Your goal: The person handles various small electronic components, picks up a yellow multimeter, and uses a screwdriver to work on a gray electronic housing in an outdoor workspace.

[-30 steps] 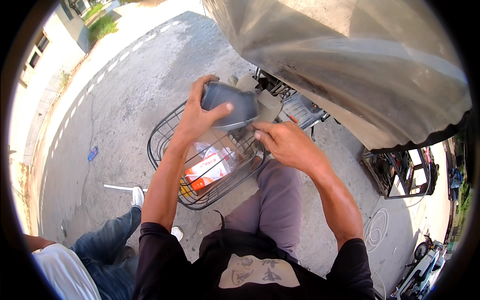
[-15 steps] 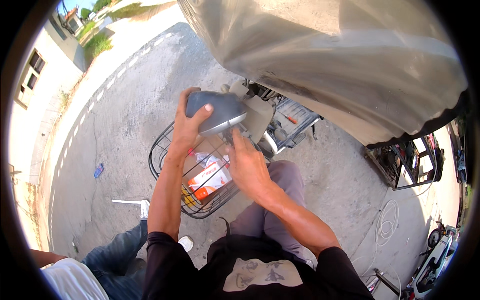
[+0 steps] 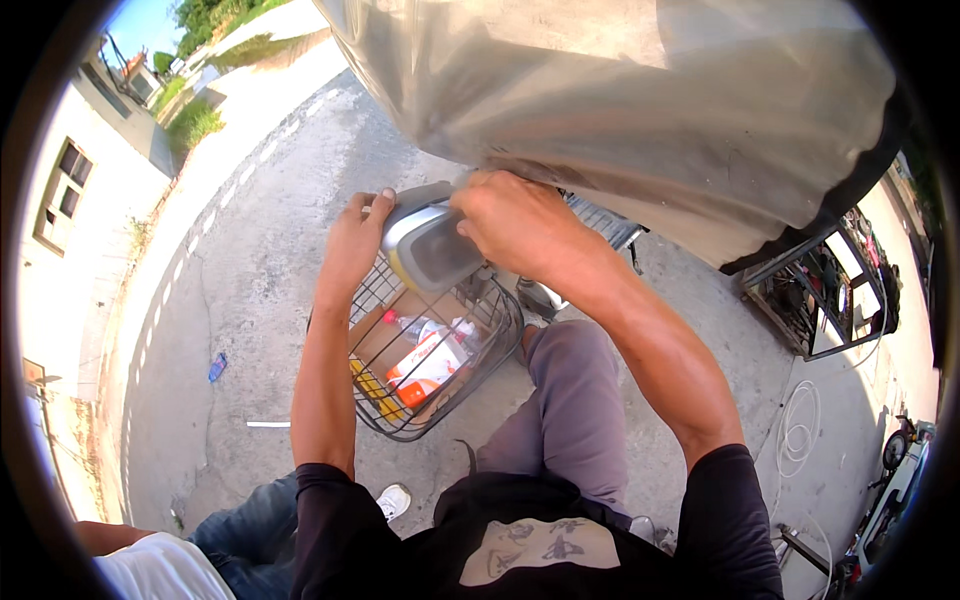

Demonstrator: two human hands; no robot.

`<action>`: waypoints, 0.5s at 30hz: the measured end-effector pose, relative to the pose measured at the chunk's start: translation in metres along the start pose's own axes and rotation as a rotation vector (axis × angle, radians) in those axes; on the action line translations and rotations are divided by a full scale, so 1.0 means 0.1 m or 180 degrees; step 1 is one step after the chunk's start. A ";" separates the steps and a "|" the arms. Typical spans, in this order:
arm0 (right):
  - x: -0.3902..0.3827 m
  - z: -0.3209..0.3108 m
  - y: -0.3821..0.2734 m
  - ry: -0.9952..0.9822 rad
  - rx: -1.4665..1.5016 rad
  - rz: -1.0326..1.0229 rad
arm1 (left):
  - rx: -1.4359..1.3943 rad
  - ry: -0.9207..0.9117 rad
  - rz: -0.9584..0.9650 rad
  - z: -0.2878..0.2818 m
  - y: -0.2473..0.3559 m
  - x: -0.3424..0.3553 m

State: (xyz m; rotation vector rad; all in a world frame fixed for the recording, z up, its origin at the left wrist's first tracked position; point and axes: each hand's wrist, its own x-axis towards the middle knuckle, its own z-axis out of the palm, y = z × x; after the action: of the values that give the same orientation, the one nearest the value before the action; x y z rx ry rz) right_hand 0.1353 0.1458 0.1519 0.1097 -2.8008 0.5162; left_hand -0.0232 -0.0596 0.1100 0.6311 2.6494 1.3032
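My left hand (image 3: 355, 235) grips the left end of a dark grey lamp housing (image 3: 428, 252) with a silver rim, now tilted to show its pale inner face. My right hand (image 3: 515, 222) has its curled fingers on the housing's upper right side. Below sits a black wire basket (image 3: 405, 433) holding cardboard, a white and orange box (image 3: 425, 368), a clear bottle with a red cap (image 3: 410, 325) and a yellow item (image 3: 378, 405). Part of the scooter (image 3: 600, 215) shows behind my right arm, mostly hidden.
A grey canopy sheet (image 3: 640, 110) hangs over the top right. A cluttered metal frame (image 3: 815, 295) and a hose coil (image 3: 800, 430) are at the right, a scooter (image 3: 885, 505) beyond. A co-worker's jeans (image 3: 245, 530) show at bottom left. A white building (image 3: 95, 190) stands left.
The housing has turned over toward me, from its dark shell to its pale face. My right hand has moved from below it up to its upper right side.
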 end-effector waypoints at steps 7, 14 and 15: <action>-0.09 0.12 0.10 0.0490 -0.0174 -0.0192 | 0.1715 0.0596 0.2238 0.51 0.28 -0.80; -0.05 0.44 0.48 0.1681 -0.0709 -0.0328 | 0.2808 0.0673 0.2191 0.77 0.33 -0.71; -0.04 0.45 0.54 0.1689 -0.0592 -0.0243 | 0.2805 0.0647 0.2253 0.78 0.34 -0.69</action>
State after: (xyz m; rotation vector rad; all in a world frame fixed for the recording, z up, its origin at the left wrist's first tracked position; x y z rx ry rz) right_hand 0.1202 0.1802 0.0917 0.0326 -2.2987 0.2204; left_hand 0.0721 -0.0131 0.0833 1.7242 3.2434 0.1417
